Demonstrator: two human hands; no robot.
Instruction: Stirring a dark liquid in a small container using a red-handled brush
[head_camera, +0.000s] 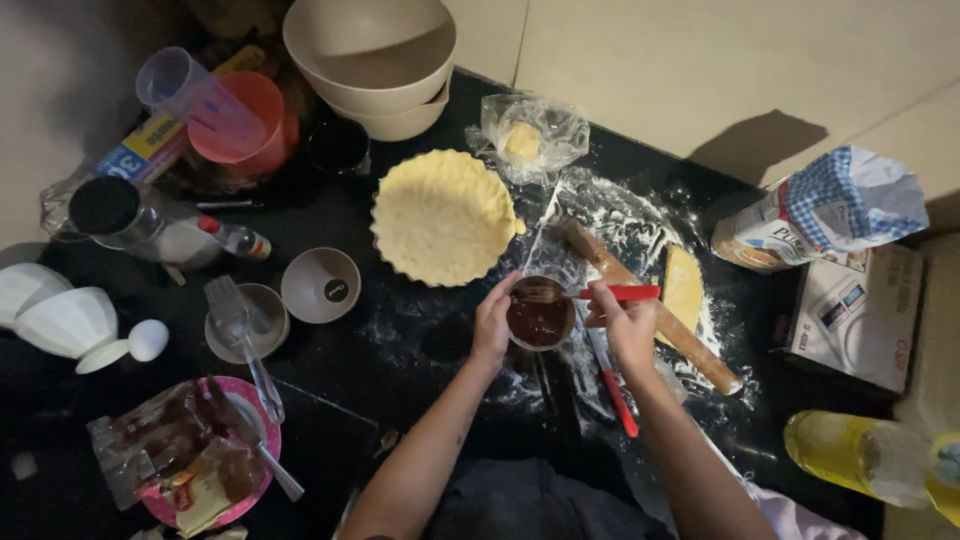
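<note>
My left hand (492, 322) grips the rim of a small glass bowl (540, 315) filled with dark brown melted chocolate. My right hand (625, 322) holds a red-handled spatula (628, 293) whose blade dips into that bowl. Just behind the bowl sits a fluted pie tin lined with pale raw dough (443, 215). A wooden rolling pin (655, 307) lies diagonally under my right hand on the floured black counter (400, 350). A second red-handled tool (618, 395) lies below my right wrist.
Stacked beige bowls (372, 55) stand at the back. A flour bag (820, 215), a box (858, 310) and a yellow bottle (870, 460) sit right. Left are small bowls (320, 285), a fork (240, 330), measuring cups (225, 110), an egg (148, 340) and a pink plate (195, 460).
</note>
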